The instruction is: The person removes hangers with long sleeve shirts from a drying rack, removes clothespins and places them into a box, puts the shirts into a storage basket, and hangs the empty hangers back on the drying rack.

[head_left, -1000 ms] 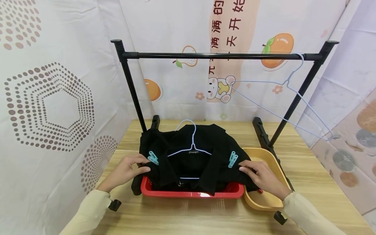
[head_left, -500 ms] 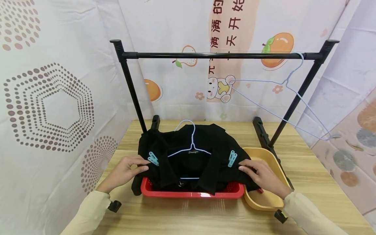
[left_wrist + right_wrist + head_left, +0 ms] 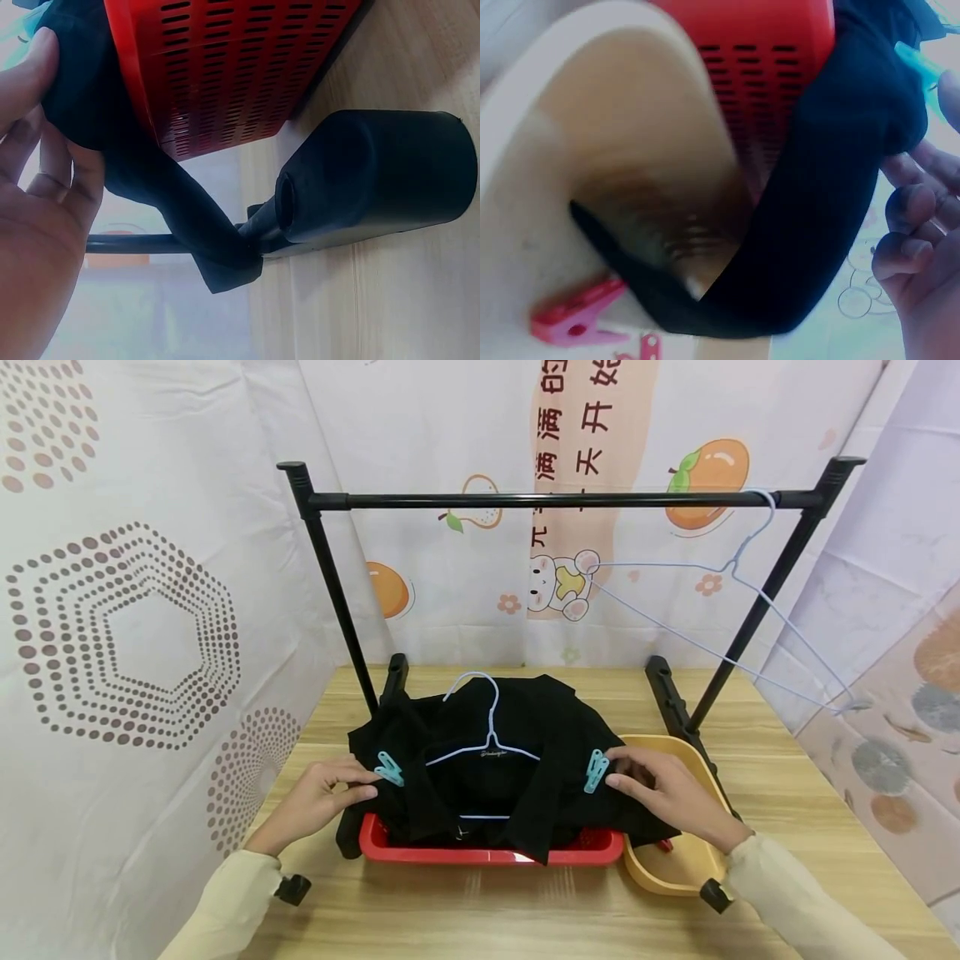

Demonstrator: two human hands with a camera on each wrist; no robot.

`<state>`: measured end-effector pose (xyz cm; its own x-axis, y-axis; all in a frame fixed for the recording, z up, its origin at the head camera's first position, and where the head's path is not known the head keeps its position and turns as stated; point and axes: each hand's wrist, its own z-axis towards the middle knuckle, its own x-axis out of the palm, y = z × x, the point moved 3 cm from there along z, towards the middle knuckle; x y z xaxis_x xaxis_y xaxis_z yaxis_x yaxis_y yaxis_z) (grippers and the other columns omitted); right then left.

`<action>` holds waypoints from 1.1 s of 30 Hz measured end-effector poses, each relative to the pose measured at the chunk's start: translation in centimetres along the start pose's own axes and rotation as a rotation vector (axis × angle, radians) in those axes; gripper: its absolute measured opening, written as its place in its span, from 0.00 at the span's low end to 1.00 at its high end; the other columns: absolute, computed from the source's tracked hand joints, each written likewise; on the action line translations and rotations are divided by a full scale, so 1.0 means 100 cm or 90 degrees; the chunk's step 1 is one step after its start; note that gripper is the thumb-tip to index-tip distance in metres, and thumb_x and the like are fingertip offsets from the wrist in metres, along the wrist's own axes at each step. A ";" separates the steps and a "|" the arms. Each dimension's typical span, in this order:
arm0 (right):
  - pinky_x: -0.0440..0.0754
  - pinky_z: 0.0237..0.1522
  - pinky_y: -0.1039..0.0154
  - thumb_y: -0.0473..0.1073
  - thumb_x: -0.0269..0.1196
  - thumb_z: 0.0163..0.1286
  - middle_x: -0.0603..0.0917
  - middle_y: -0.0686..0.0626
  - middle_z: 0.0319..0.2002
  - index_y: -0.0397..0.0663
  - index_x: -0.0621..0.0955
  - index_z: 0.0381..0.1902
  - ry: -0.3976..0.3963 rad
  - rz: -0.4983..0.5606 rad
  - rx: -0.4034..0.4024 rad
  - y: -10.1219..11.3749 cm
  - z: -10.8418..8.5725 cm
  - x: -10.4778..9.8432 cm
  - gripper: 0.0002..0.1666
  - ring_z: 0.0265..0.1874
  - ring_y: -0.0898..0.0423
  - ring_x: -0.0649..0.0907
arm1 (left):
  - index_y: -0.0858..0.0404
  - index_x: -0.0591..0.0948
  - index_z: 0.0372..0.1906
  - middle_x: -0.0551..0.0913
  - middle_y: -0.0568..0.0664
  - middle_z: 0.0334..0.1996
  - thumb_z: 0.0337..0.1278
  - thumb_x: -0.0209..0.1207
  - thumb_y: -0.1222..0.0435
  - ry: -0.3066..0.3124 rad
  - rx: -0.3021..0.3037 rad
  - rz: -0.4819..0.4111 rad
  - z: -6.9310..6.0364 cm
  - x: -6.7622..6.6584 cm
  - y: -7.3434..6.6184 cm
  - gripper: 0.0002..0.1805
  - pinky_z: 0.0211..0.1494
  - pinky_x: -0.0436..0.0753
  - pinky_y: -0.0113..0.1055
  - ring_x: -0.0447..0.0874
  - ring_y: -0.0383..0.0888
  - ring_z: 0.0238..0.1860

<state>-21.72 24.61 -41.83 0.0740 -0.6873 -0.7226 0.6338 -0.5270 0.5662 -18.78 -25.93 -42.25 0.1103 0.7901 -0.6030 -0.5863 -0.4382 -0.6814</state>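
Observation:
A black collared shirt [image 3: 517,710] lies over a red basket [image 3: 487,857], with a light-blue wire hanger [image 3: 492,727] inside its neck. Two teal clothespins, a left clothespin [image 3: 389,769] and a right clothespin [image 3: 596,771], sit at its shoulders. My left hand [image 3: 318,797] pinches the shirt's edge by the left clothespin; the left wrist view shows cloth under the thumb. My right hand [image 3: 675,789] is beside the right clothespin, thumb and forefinger apart at its edge. In the right wrist view other fingers are bent beneath the cloth. Whether fingertips touch the clothespin is unclear.
A black rack's bar [image 3: 525,500] spans above, with a second light-blue hanger [image 3: 731,568] at its right end. The yellow basin [image 3: 660,883] right of the basket holds pink clothespins [image 3: 577,315]. A rack foot [image 3: 375,172] stands near the left hand.
My right hand has loosened from the shirt's shoulder and shifted up toward the right clothespin, its thumb and forefinger spreading. The left hand stays nearly still. The shirt's hanger hook has tipped slightly.

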 end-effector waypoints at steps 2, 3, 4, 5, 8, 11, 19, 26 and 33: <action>0.73 0.27 0.67 0.41 0.69 0.72 0.80 0.63 0.31 0.55 0.83 0.56 0.002 0.014 0.015 0.004 0.003 0.000 0.16 0.25 0.63 0.74 | 0.59 0.92 0.45 0.87 0.39 0.33 0.58 0.70 0.74 0.000 0.002 0.002 0.000 0.000 0.000 0.12 0.35 0.78 0.33 0.78 0.39 0.33; 0.73 0.27 0.67 0.42 0.68 0.72 0.80 0.62 0.30 0.56 0.83 0.57 0.003 0.021 0.023 0.006 0.005 0.000 0.16 0.24 0.62 0.75 | 0.59 0.92 0.45 0.87 0.39 0.33 0.58 0.70 0.75 0.000 0.004 0.003 0.000 0.001 0.001 0.12 0.35 0.78 0.32 0.79 0.38 0.33; 0.73 0.27 0.66 0.43 0.68 0.73 0.80 0.62 0.30 0.57 0.83 0.57 0.004 0.026 0.030 0.008 0.006 0.000 0.16 0.24 0.62 0.75 | 0.59 0.92 0.45 0.87 0.39 0.33 0.58 0.70 0.75 0.000 0.005 0.003 0.000 0.001 0.001 0.12 0.36 0.78 0.32 0.79 0.38 0.33; 0.73 0.27 0.66 0.43 0.68 0.73 0.79 0.62 0.29 0.57 0.83 0.57 0.004 0.030 0.035 0.010 0.008 0.000 0.16 0.24 0.62 0.75 | 0.58 0.92 0.45 0.87 0.39 0.33 0.58 0.70 0.75 0.001 0.008 0.004 0.000 0.001 0.001 0.12 0.36 0.78 0.31 0.79 0.38 0.33; 0.72 0.26 0.66 0.44 0.67 0.74 0.77 0.61 0.26 0.55 0.83 0.57 0.004 0.035 0.044 0.015 0.012 0.000 0.16 0.23 0.61 0.74 | 0.58 0.92 0.45 0.87 0.38 0.33 0.58 0.70 0.75 0.000 0.014 0.004 0.000 0.001 0.002 0.13 0.35 0.77 0.31 0.79 0.38 0.33; 0.71 0.24 0.66 0.44 0.68 0.73 0.74 0.60 0.23 0.53 0.84 0.57 0.000 0.034 0.040 0.018 0.015 0.000 0.15 0.22 0.61 0.73 | 0.58 0.92 0.45 0.87 0.41 0.33 0.59 0.70 0.73 0.001 0.019 -0.001 0.000 0.001 0.002 0.11 0.35 0.77 0.31 0.78 0.38 0.33; 0.73 0.22 0.64 0.45 0.65 0.76 0.77 0.58 0.24 0.54 0.85 0.56 0.026 0.091 0.076 0.017 0.013 -0.003 0.14 0.19 0.60 0.73 | 0.60 0.92 0.45 0.86 0.47 0.34 0.61 0.68 0.72 0.006 0.029 -0.014 -0.001 0.000 -0.001 0.10 0.32 0.78 0.34 0.78 0.38 0.32; 0.74 0.23 0.65 0.37 0.66 0.74 0.81 0.56 0.30 0.49 0.84 0.53 0.025 0.130 0.038 0.020 0.013 -0.005 0.12 0.20 0.60 0.74 | 0.65 0.91 0.44 0.86 0.47 0.34 0.55 0.69 0.79 -0.006 0.034 -0.014 -0.001 -0.001 -0.003 0.13 0.31 0.78 0.34 0.78 0.39 0.31; 0.74 0.23 0.67 0.30 0.67 0.70 0.83 0.54 0.31 0.47 0.84 0.48 -0.013 0.126 -0.014 0.029 0.015 -0.003 0.12 0.20 0.62 0.74 | 0.65 0.91 0.44 0.85 0.46 0.33 0.55 0.69 0.79 -0.004 0.028 -0.017 -0.004 0.000 -0.001 0.13 0.31 0.78 0.34 0.77 0.39 0.30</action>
<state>-21.09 22.53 -39.34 0.1829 -0.7867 -0.5896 0.6257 -0.3694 0.6871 -18.39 -26.01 -42.32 0.1209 0.8039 -0.5824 -0.6176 -0.3984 -0.6781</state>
